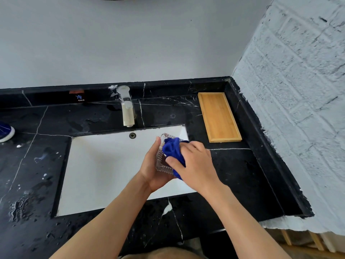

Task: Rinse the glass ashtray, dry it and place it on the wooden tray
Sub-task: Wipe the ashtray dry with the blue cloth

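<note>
Head view: both bare forearms reach in from the bottom edge and meet over the right side of the white sink. The left hand is curled around the ashtray, cupping it from below and from the left, thumb up along its left rim. The ashtray is tilted, its hollow turned toward the right hand; only its ribbed left wall, top corner and part of the lower rim show, the rest being covered by cloth and fingers. The right hand is closed on a bunched blue cloth and presses it into the ashtray's hollow; the thumb lies across the cloth's lower part, and the fingertips are hidden behind the wad. How much of the cloth hangs below the hand is hard to tell.

The ashtray is held above the sink, well apart from the tray, which lies on the black counter to the right of the sink, near the back corner by the white brick wall. The tap stands behind the sink; no water can be seen at its spout. Water spots and smears lie on the counter's left part. At the left edge, a blue and white object is cut off and cannot be identified. A small label reading COLD sits on the back ledge.
</note>
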